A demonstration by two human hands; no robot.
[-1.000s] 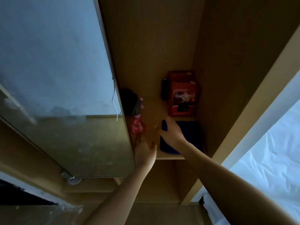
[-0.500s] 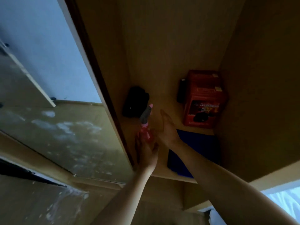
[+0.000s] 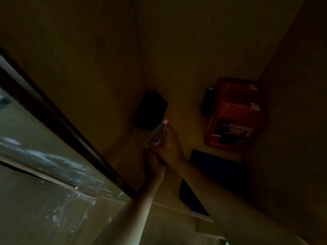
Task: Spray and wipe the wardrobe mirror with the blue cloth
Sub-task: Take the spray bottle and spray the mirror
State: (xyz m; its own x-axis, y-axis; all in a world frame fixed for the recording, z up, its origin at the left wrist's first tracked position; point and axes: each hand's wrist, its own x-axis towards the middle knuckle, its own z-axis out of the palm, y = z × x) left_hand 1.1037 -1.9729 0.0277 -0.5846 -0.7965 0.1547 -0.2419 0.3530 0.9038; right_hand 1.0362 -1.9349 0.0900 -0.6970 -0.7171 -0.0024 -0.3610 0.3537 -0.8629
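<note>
**Two hands on the pink spray bottle inside the dark wardrobe**

The left hand [image 3: 153, 162] is wrapped around the bottom part of the small pink spray bottle with a grey top [image 3: 158, 133]. Its fingers curl round the bottle and hold it up. The right hand [image 3: 171, 145] is pressed against the right side of the same bottle, close to the grey top. Its fingers seem to bend round the bottle too, but the picture is very dark, so how they lie is hard to see. The two hands touch each other low down, near the wrists. Both bare arms reach up from the bottom of the picture.

The bottle is held above the light brown wooden shelf [image 3: 169, 206], near its left end. Its top tilts up and to the right.

The flat dark blue cloth [image 3: 212, 167] lies on the shelf, just to the right of the hands. The right arm crosses over part of it. No hand touches it.

Behind the bottle, a black rounded thing [image 3: 150, 110] sits in the back left corner. A red box with a picture on its front [image 3: 235, 114] stands in the back right corner, behind the cloth. A thin black thing [image 3: 207, 101] leans beside the box, on its left.

The big wardrobe mirror with a dark frame [image 3: 44, 165] fills the left side. White smears and streaks show on the glass.
</note>
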